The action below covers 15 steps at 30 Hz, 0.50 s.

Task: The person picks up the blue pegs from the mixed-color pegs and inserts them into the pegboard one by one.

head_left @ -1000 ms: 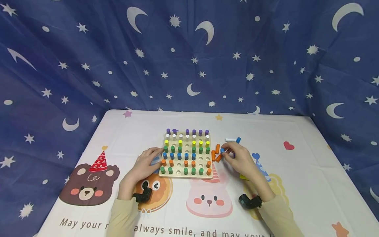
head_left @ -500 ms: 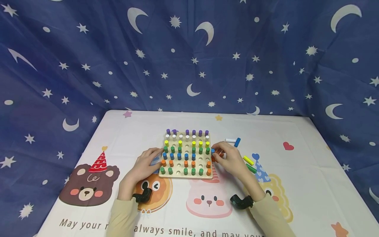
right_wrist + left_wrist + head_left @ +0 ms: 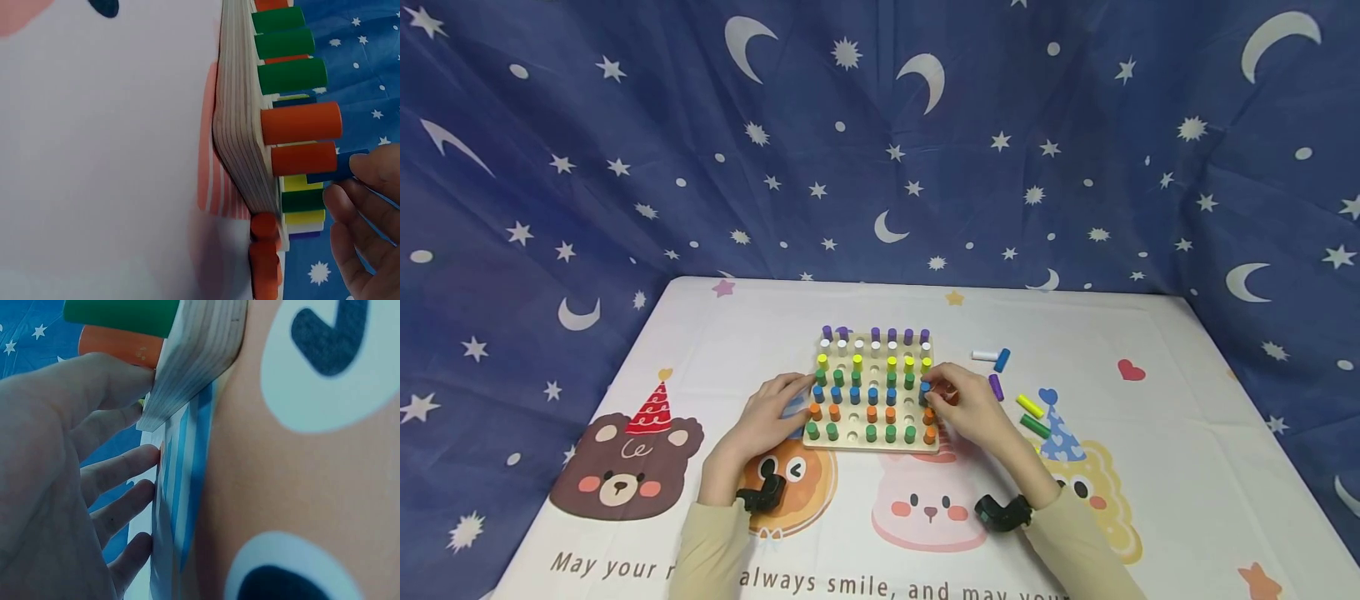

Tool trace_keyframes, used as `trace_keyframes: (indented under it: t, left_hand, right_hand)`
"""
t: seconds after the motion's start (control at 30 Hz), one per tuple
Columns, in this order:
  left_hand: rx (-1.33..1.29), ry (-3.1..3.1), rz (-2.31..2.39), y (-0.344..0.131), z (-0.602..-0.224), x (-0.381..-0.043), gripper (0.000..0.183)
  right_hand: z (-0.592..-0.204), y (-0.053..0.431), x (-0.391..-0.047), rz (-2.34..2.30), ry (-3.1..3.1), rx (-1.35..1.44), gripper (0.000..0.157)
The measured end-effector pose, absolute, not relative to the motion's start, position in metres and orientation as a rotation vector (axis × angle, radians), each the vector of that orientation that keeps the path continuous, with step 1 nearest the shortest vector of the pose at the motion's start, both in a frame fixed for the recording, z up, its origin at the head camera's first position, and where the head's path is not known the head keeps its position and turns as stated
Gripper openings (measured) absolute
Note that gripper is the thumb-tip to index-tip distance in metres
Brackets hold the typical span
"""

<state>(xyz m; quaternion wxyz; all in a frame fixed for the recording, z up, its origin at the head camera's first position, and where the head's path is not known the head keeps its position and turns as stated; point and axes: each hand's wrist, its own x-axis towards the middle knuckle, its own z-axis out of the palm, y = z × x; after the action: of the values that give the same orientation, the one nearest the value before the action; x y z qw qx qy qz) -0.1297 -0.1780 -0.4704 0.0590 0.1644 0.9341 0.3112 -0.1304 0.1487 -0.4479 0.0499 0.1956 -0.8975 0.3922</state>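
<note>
A wooden pegboard (image 3: 898,442) carries rows of upright coloured pegs, with some bare holes among them. At its right edge, my right hand (image 3: 966,404) pinches a blue peg (image 3: 925,393) between thumb and index finger. The right wrist view shows this blue peg (image 3: 353,164) upright behind the orange pegs (image 3: 303,159); whether its foot is in a hole is hidden. My left hand (image 3: 767,421) rests against the board's left edge. In the left wrist view, its thumb touches the board's edge (image 3: 194,369) beside an orange peg (image 3: 119,347), and the fingers extend loosely along the side.
Right of the board lie a white peg (image 3: 984,356), a blue peg (image 3: 1002,360), a purple peg (image 3: 996,387), a yellow peg (image 3: 1030,406) and a green peg (image 3: 1035,427). Loose orange pegs (image 3: 264,269) lie against the board's right side, mostly behind my right hand in the head view.
My right hand has moved left with the blue peg, from among the loose pegs to the board's right edge. The purple peg has come into sight. My left hand has stayed put.
</note>
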Motion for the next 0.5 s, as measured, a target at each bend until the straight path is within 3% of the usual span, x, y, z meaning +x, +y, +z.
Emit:
trace_keyframes:
  t: [0.5]
  left_hand:
    - [0.501,2.830,0.947,-0.177,-0.468,-0.129,0.055]
  right_hand:
    - [-0.450,0.136,-0.131,1.195,-2.793,0.560,0.020]
